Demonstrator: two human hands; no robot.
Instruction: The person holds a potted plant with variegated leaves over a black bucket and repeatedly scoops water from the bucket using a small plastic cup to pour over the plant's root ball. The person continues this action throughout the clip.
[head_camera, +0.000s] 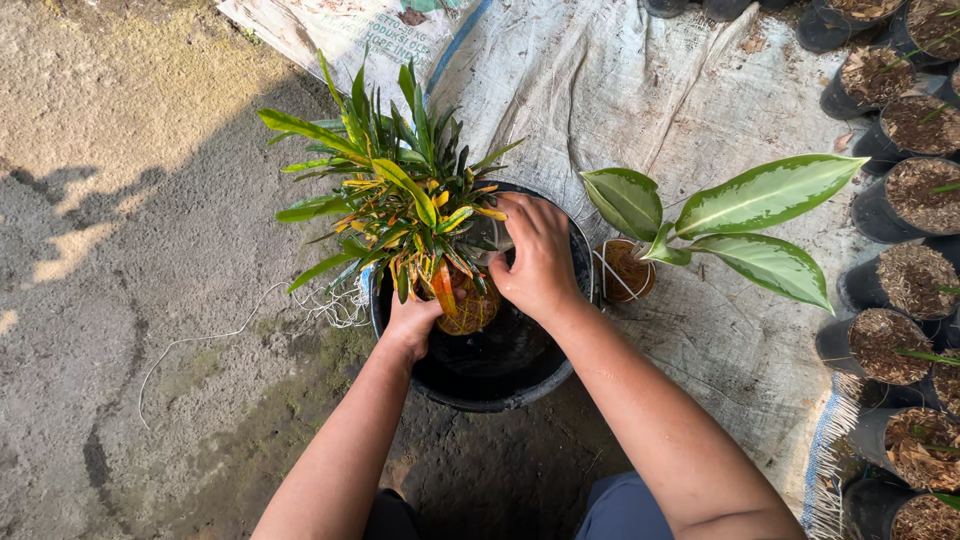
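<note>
A croton plant (400, 190), its narrow leaves green streaked with yellow and orange, stands over a black round tub (510, 385) on the concrete ground. Its roots are packed in a brownish netted ball (468, 310), which sits inside the tub, just right of the left hand's fingers. The left hand (410, 322) comes up under the foliage and touches the ball's lower left side; its fingers are hidden by leaves, so their grip cannot be told. The right hand (535, 262) lies on the plant's right side, fingers curled together and pressed toward the stems; what they clasp is hidden. Loose white strings (330, 305) trail left of the left hand's fingers.

Above the fingers lies a white woven sack (340, 30) with green print, flat and creased, beside a grey-white sheet (640, 90). Right of the right fingers a broad-leaved green-and-white plant (740, 215) lies with its own small root ball (625, 270). Farther right, black nursery pots (905, 195) filled with husk stand in rows.
</note>
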